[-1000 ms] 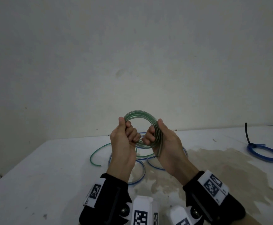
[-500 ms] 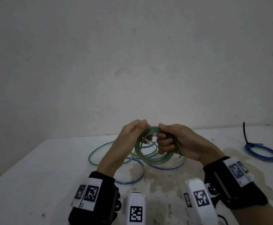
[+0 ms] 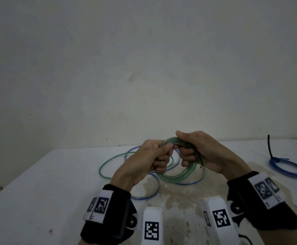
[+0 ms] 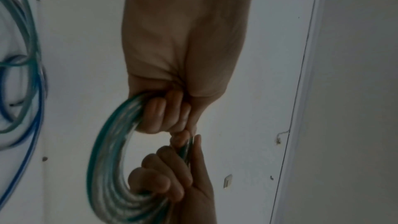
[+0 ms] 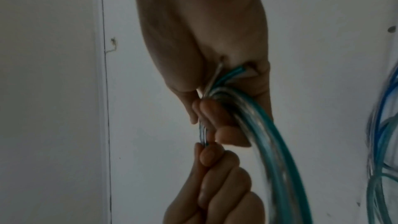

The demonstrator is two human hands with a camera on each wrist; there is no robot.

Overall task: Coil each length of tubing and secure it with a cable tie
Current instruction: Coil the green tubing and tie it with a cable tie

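Both hands hold a coil of green-tinted clear tubing (image 3: 177, 175) above the white table (image 3: 38, 200). My left hand (image 3: 159, 159) grips the coil's left side with curled fingers; my right hand (image 3: 188, 152) grips its top right, thumb on top. The left wrist view shows the green coil (image 4: 107, 168) running from the left hand (image 4: 165, 117) down to the right hand. In the right wrist view the green coil (image 5: 269, 134) leaves the right hand (image 5: 219, 117), with a short tube end poking out at the palm. A loose green tail (image 3: 108, 161) trails on the table.
Loose blue-striped tubing (image 3: 144, 195) lies in loops on the table under the hands. At the far right lies a blue coil (image 3: 289, 169) bound with a black cable tie (image 3: 269, 147) that sticks up. A stained patch (image 3: 179, 195) marks the table's middle. The wall stands close behind.
The coil came down from upright in front of the wall to a tilted position low over the table. Both hands turned and shifted their grip along it, and the loose green tail has shortened.
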